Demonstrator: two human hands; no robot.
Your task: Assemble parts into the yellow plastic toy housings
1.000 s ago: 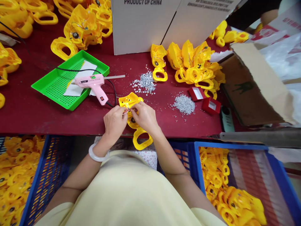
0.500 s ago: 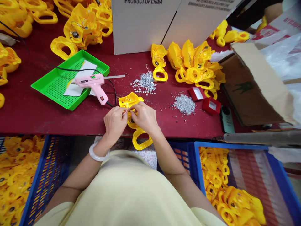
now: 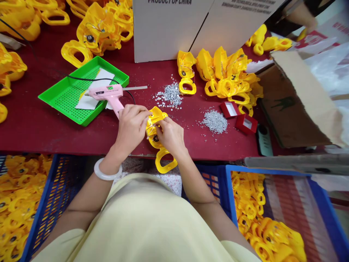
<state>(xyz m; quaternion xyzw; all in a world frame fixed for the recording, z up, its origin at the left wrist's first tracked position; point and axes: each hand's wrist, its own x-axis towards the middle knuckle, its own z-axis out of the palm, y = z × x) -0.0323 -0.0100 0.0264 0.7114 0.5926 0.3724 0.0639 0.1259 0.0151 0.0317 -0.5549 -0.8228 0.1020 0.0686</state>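
Note:
A yellow plastic toy shell (image 3: 155, 140) lies open side up at the table's front edge, its ring-shaped handle (image 3: 165, 168) jutting over the edge. A round dark part and thin wires show inside it. My left hand (image 3: 131, 125) is at the shell's upper left side, fingers bent and drawn together; what they hold, if anything, is hidden. Over the shell's right side, my right hand (image 3: 171, 135) pinches down into the inside, its fingertips by the wires. Beside my left hand, a pink glue gun (image 3: 107, 94) rests on a green perforated tray (image 3: 60, 103).
Small screws (image 3: 215, 121) and clear round bits (image 3: 172, 95) form piles behind my hands. Further off are yellow shells (image 3: 218, 69), red boxes (image 3: 246, 123), a large carton (image 3: 169, 32) and an open cardboard box (image 3: 294, 120). Blue crates (image 3: 229, 196) stand below the edge. Another person's hand (image 3: 301, 16) shows back right.
My left hand has risen and turned away from the shell's middle, now covering the glue gun's handle. My right hand remains at the shell, slightly lower. The view has shifted a little.

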